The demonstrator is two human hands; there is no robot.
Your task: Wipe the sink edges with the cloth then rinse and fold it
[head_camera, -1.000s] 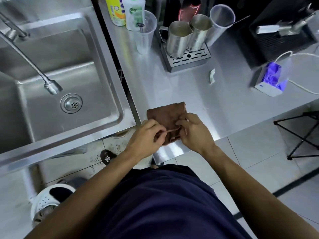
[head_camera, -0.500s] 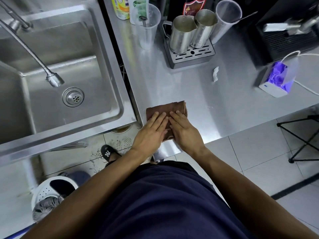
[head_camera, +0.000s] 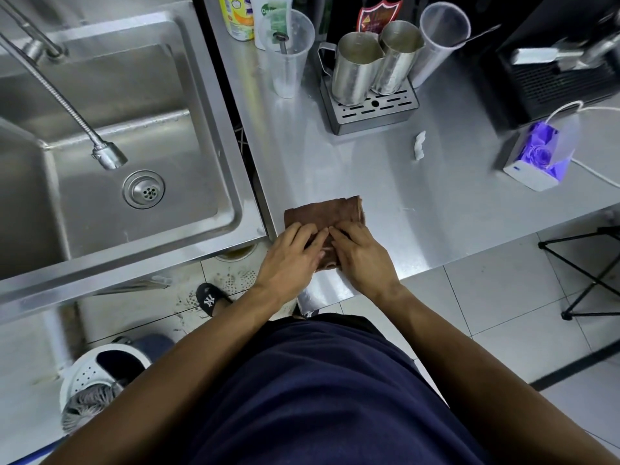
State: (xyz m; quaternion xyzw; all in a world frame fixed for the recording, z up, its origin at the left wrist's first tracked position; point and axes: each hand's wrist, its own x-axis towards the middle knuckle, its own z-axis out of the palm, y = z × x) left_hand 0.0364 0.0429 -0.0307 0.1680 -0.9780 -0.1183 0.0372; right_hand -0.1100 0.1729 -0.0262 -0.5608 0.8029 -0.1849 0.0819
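Observation:
A brown cloth lies folded into a small rectangle on the steel counter, just right of the sink. My left hand and my right hand both rest flat on its near half, fingers stretched out and fingertips meeting in the middle. The hands cover the cloth's front edge; its far half shows. The steel sink sits to the left with its drain and a flexible tap hanging over the basin.
At the back of the counter stand a clear plastic cup, two steel jugs on a drip tray, soap bottles and a coffee machine. A purple tissue box and a white scrap lie to the right. A mop bucket stands on the floor.
One second ago both hands pinched the cloth's near edge. They then laid it over and flattened out on the cloth, where they still press with little further movement.

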